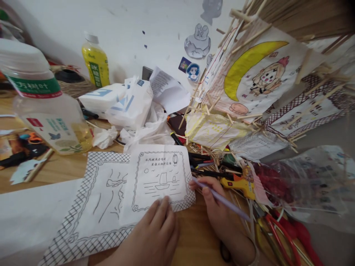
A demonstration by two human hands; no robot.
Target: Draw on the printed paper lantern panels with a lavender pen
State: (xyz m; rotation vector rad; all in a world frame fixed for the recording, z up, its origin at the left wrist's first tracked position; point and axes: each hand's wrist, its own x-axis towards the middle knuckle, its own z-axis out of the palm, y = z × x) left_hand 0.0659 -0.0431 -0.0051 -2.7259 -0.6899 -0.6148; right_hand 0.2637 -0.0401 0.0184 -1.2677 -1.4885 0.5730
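Observation:
My right hand pinches a light purple pen, whose tip end is at the right edge of a small sheet with a boat drawing. That sheet carries a wavy frame, a sailing boat, a lantern and two lines of writing. My left hand lies on its lower edge with the fingers stretched out. Partly under it is a larger sheet with a crosshatched border and loose ink lines. A blank white sheet lies at the left.
A big plastic bottle and a yellow-green bottle stand at the back left. White tissue packs lie behind the sheets. At the right are stick-framed paper lanterns, a yellow glue gun and red-handled scissors.

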